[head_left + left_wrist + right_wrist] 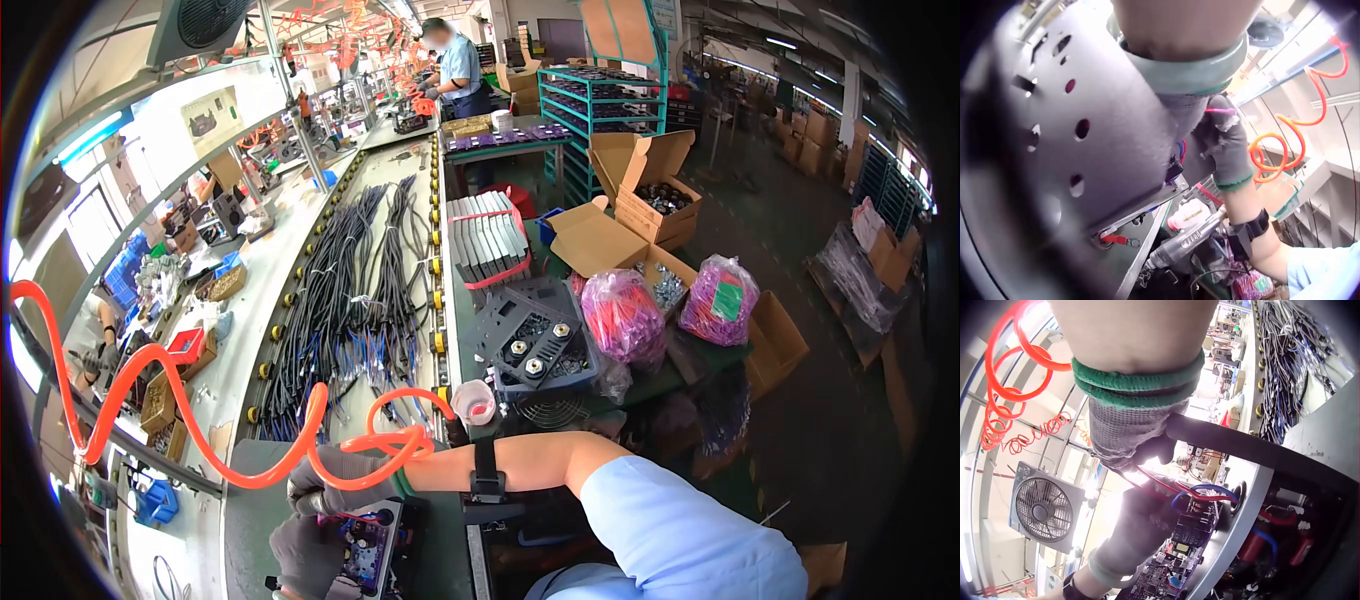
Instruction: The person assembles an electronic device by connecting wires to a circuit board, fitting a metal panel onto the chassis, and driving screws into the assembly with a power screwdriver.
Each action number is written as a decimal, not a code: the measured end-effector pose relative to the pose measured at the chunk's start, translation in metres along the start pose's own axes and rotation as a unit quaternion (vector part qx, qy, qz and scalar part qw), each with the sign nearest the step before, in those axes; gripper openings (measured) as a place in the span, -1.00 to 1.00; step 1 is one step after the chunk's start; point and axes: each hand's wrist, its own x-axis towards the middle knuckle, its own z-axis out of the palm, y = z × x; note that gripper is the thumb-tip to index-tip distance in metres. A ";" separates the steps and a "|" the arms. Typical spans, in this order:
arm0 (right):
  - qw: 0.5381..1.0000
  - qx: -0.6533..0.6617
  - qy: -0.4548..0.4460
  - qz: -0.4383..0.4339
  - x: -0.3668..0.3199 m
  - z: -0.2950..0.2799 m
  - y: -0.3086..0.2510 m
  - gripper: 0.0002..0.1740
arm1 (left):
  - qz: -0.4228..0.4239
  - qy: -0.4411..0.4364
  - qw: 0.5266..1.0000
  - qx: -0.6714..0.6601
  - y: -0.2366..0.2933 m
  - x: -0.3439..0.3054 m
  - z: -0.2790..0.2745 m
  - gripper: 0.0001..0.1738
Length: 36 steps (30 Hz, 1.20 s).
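Both hands wear grey knit gloves and meet over a device with a purple circuit board point(366, 552) in a metal housing. My right hand point(1129, 434) pinches thin red wires point(1194, 492) above the board. Close below it, my left hand point(1138, 522) has its fingers curled at the same wires. A blue wire point(1210, 487) runs with them through a round hole in the light metal panel point(1235, 534). In the left wrist view a pink-red wire end point(1222, 111) sticks out beside the right hand, and a perforated grey metal cover point(1104, 119) fills the left side.
An orange coiled air hose point(225, 465) hangs across the right forearm. Bundled black cables point(350, 260) lie on the conveyor ahead. To the right are a white cup point(474, 402), a black tray of parts point(535, 345) and bags of purple parts point(622, 315). Another person point(460, 70) stands further off.
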 end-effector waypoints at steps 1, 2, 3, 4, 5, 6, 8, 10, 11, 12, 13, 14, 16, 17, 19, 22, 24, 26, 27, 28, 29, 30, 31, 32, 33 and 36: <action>1.000 0.001 0.004 0.000 0.000 0.000 0.001 -0.85 | 0.000 -0.002 1.000 0.002 0.001 -0.001 -0.001 -0.94; 1.000 0.002 0.008 -0.001 0.000 0.000 0.001 -0.85 | 0.007 0.008 1.000 -0.006 0.000 -0.002 -0.002 -0.94; 1.000 0.004 0.011 -0.002 0.000 0.000 0.001 -0.85 | 0.011 0.018 1.000 -0.014 0.000 -0.005 -0.002 -0.93; 1.000 0.006 0.012 -0.003 0.000 0.001 0.002 -0.86 | 0.008 0.018 1.000 -0.012 -0.003 -0.007 0.003 -0.93; 1.000 0.009 0.013 -0.004 0.000 0.001 0.002 -0.86 | -0.011 0.027 0.999 -0.028 -0.007 -0.005 0.009 -0.87; 1.000 0.012 0.014 -0.005 0.000 0.001 0.003 -0.86 | -0.029 0.036 0.998 -0.044 -0.011 -0.005 0.012 -0.79; 1.000 0.014 0.015 -0.005 0.000 0.002 0.003 -0.86 | -0.046 -0.009 0.998 -0.033 -0.015 -0.004 0.005 -0.81; 1.000 0.010 0.017 -0.007 0.000 0.000 -0.002 -0.87 | -0.042 -0.124 0.991 -0.022 -0.007 0.009 -0.016 -0.88; 1.000 0.010 0.017 -0.009 -0.003 -0.003 -0.006 -0.87 | -0.042 -0.122 0.991 -0.021 0.000 0.013 -0.022 -0.88; 0.998 -0.037 0.040 -0.028 -0.010 -0.008 -0.021 -0.88 | -0.032 -0.073 0.993 -0.084 0.008 0.015 -0.026 -0.87; 0.994 -0.082 0.062 -0.047 -0.014 -0.009 -0.028 -0.89 | -0.023 -0.024 0.989 -0.145 0.019 0.017 -0.031 -0.85; 0.991 -0.070 0.095 -0.070 -0.013 -0.003 -0.022 -0.88 | -0.184 -0.080 0.885 -0.421 0.039 0.025 -0.043 -0.84; 0.991 -0.052 0.096 -0.074 -0.012 -0.003 -0.021 -0.85 | -0.216 -0.071 0.879 -0.419 0.047 0.033 -0.046 -0.84; 0.992 -0.069 0.081 -0.070 -0.009 -0.006 -0.020 -0.86 | -0.241 -0.061 0.872 -0.421 0.046 0.035 -0.044 -0.83; 0.991 -0.069 0.070 -0.095 -0.008 -0.016 -0.017 -0.89 | -0.219 -0.062 0.856 -0.464 0.035 0.037 -0.037 -0.83; 0.914 -0.287 0.111 -0.263 -0.004 -0.023 0.002 -0.84 | -0.192 -0.082 0.847 -0.490 0.038 0.043 -0.045 -0.83; 0.891 -0.415 0.013 -0.183 -0.002 -0.033 -0.013 -0.91 | -0.204 -0.062 0.869 -0.447 0.030 0.042 -0.035 -0.82; 0.839 -0.487 0.006 -0.244 0.008 -0.038 -0.036 -0.91 | -0.141 0.005 0.949 -0.282 0.015 0.044 -0.016 -0.82; 0.842 -0.506 -0.033 -0.183 0.009 -0.030 -0.016 -0.84 | -0.108 0.019 0.984 -0.137 0.016 0.046 -0.016 -0.83; 0.855 -0.499 -0.034 -0.141 0.012 -0.022 -0.011 -0.88 | -0.099 0.015 0.991 -0.089 0.015 0.044 -0.016 -0.85; 0.868 -0.482 -0.038 -0.111 0.010 -0.019 0.004 -0.88 | -0.088 0.008 0.995 -0.044 0.015 0.042 -0.014 -0.86; 0.905 -0.421 -0.038 -0.047 0.009 -0.019 0.003 -0.88 | -0.134 -0.057 0.989 -0.013 0.018 0.044 -0.021 -0.83; 0.932 -0.360 -0.037 0.020 0.007 -0.019 -0.001 -0.88 | -0.149 -0.051 0.987 -0.016 0.018 0.042 -0.022 -0.83; 0.932 -0.358 -0.054 0.016 0.004 -0.016 -0.002 -0.88 | -0.187 -0.070 0.979 -0.037 0.018 0.039 -0.020 -0.81; 0.929 -0.369 0.009 0.007 0.001 -0.012 -0.003 -0.86 | -0.223 -0.088 0.969 -0.056 0.017 0.038 -0.020 -0.79; 0.925 -0.373 0.019 0.071 0.004 -0.010 -0.002 -0.82 | -0.248 -0.124 0.960 -0.047 0.016 0.042 -0.020 -0.76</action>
